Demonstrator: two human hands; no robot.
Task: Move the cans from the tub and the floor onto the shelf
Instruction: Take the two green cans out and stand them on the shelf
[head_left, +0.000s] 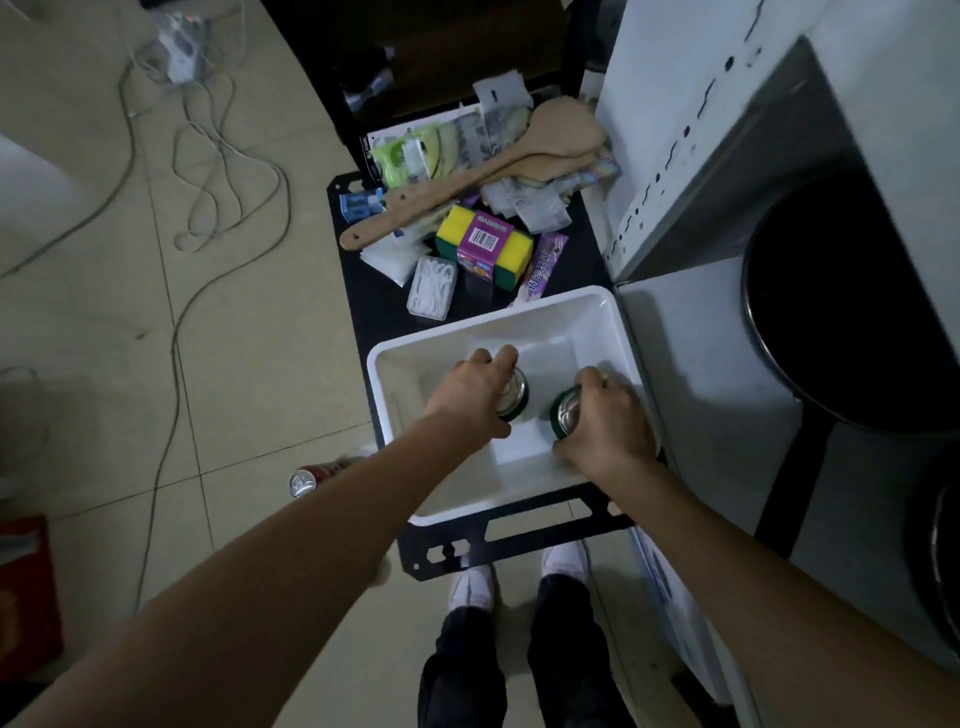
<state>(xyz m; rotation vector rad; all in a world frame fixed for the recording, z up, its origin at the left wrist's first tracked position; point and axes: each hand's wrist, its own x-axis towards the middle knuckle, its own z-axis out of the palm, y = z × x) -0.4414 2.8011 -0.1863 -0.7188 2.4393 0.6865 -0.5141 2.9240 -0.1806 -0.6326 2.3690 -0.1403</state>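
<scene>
Both hands grip cans inside the white tub (608, 332): my left hand (475, 395) is curled around a green can (514, 397), my right hand (605, 423) wrapped around another green can (566, 413) beside it. Neither label is readable. Behind the tub, a sponge pack (485, 245) shows a barcode. On the floor (249, 364), a red can (314, 475) lies on its side.

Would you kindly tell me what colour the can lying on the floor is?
Red, with a silver top, seen in the head view: the can on the floor.
</scene>
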